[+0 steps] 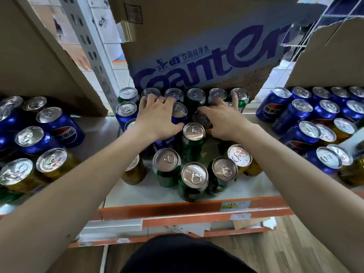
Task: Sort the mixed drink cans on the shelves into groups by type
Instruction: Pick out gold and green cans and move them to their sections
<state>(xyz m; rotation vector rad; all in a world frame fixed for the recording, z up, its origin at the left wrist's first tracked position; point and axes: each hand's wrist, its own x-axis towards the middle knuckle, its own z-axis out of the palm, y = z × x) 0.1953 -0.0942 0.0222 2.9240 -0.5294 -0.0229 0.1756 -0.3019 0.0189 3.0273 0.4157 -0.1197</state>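
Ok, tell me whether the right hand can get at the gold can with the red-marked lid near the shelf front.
Probably yes. That gold can stands near the right forearm with open space above; the right hand need only draw back.

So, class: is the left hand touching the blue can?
Touching. The head view shows the left hand with thumb and fingers wrapped round the blue can, no gap visible.

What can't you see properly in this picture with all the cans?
- Head view: the can under the left hand is mostly covered by it; only a blue side shows.
- The cans beneath the right hand are hidden by its palm and fingers.
- The cardboard box hides whatever stands behind the back row.
- The price tags on the shelf edge are too small to read.
- Cans at the left and right edges are cut off.
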